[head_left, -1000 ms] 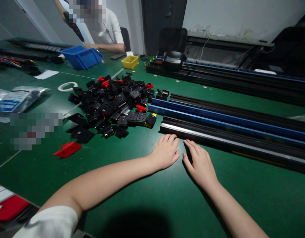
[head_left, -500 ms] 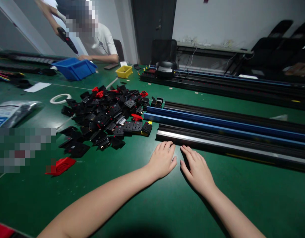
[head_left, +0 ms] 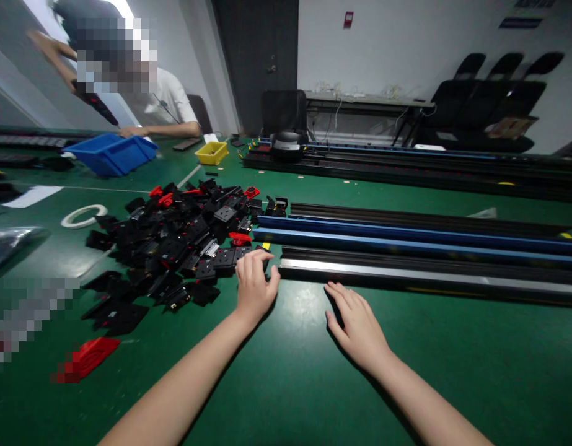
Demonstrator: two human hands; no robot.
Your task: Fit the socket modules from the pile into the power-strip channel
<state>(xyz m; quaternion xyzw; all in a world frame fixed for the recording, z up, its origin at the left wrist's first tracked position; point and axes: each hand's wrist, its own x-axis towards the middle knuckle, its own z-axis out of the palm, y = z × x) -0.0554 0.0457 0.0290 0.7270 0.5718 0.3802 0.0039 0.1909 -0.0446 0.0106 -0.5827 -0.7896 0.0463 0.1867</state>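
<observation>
My left hand [head_left: 254, 284] reaches the near edge of a pile of black and red socket modules [head_left: 174, 241]. Its fingers curl down over one black socket module [head_left: 262, 251] at the pile's right corner. My right hand [head_left: 356, 323] lies flat on the green table [head_left: 290, 384] with fingers stretched out and holds nothing. Its fingertips are just in front of the nearest black rail with a silver strip [head_left: 406, 279]. Behind that rail lie blue rails [head_left: 406, 238] and another black rail [head_left: 406, 217], all running to the right.
A loose red part [head_left: 93, 353] lies at the near left. A white tape ring [head_left: 83, 215], a blue bin [head_left: 110, 153] and a yellow tray [head_left: 212, 152] stand further back. More long rails [head_left: 406, 167] cross the far side. Another person sits at the far left with a tool.
My left hand has moved left from beside my right hand to the pile and curled over a module. The right hand stays flat. The view has tilted up.
</observation>
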